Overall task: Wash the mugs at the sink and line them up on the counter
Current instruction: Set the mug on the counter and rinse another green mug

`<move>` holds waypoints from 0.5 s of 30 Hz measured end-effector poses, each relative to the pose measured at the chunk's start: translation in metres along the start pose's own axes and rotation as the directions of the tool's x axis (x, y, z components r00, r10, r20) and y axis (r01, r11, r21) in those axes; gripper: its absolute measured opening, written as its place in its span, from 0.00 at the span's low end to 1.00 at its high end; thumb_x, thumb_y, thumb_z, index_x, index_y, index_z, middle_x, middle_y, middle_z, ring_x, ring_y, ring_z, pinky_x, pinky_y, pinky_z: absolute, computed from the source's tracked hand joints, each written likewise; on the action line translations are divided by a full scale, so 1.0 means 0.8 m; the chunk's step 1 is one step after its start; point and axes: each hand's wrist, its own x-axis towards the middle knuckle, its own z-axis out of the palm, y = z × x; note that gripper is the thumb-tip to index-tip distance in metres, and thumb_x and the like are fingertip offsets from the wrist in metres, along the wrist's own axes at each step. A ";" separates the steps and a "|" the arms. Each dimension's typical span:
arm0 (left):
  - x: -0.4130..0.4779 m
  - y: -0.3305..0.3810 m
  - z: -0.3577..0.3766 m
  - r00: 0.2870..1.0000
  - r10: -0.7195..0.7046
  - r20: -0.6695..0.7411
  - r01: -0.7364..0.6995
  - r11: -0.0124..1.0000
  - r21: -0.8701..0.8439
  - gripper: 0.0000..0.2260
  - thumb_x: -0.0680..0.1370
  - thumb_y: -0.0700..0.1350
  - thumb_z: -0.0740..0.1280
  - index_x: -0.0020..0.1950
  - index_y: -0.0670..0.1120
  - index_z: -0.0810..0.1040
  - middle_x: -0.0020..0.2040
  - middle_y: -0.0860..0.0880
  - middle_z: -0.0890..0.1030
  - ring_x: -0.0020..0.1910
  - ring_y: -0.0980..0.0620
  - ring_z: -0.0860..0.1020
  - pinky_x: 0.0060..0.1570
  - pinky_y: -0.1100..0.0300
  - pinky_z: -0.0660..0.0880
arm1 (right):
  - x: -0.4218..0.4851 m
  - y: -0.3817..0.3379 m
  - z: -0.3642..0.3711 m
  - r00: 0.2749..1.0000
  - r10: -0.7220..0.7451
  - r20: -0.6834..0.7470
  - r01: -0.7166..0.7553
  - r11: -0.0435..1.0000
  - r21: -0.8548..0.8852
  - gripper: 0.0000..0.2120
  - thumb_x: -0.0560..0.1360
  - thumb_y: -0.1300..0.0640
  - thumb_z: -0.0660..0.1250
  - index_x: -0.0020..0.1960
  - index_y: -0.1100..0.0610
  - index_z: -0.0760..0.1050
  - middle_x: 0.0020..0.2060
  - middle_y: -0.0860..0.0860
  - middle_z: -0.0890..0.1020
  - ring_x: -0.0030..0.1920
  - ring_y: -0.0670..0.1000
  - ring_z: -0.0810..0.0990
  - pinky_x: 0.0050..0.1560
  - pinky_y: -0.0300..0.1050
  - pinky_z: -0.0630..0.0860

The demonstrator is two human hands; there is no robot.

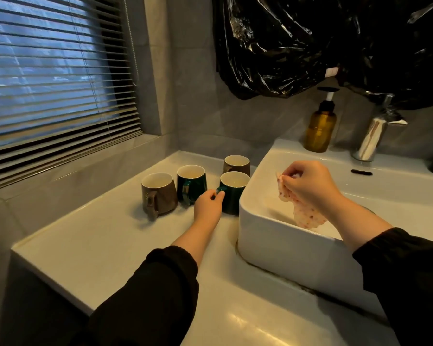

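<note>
Hands — left hand (208, 205) seemingly pinches green mug (236, 197) handle, fingertips half-hidden; right hand (310, 186) grips cloth (308, 217).

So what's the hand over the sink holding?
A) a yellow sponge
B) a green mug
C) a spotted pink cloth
C: the right hand grips a spotted pink cloth above the white ceramic sink; the left hand pinches the handle of the dark green mug.
</note>
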 end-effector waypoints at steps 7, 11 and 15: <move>-0.024 -0.038 -0.065 0.912 0.226 -0.343 -0.125 0.948 0.292 0.14 0.76 0.40 0.65 0.62 0.45 0.75 0.61 0.47 0.73 0.58 0.48 0.74 0.55 0.58 0.71 | 0.000 -0.005 0.005 0.998 -0.054 -0.025 0.054 0.999 0.001 0.03 0.76 0.59 0.67 0.47 0.55 0.80 0.42 0.51 0.79 0.42 0.49 0.75 0.43 0.43 0.71; -0.011 -0.046 -0.071 0.959 0.059 -0.278 -0.022 0.991 0.132 0.26 0.77 0.41 0.65 0.74 0.44 0.62 0.70 0.45 0.67 0.67 0.46 0.69 0.66 0.52 0.67 | -0.001 -0.018 0.016 0.993 -0.109 -0.033 0.110 0.994 0.012 0.02 0.76 0.59 0.67 0.47 0.55 0.79 0.42 0.51 0.79 0.43 0.50 0.76 0.43 0.42 0.74; 0.013 -0.031 -0.061 0.970 -0.035 -0.241 0.049 0.998 0.050 0.23 0.78 0.44 0.65 0.71 0.43 0.65 0.67 0.44 0.72 0.63 0.46 0.73 0.60 0.54 0.70 | -0.007 -0.026 0.026 0.988 -0.155 -0.006 0.155 0.988 -0.018 0.02 0.76 0.60 0.68 0.46 0.54 0.78 0.42 0.50 0.79 0.43 0.50 0.77 0.43 0.40 0.72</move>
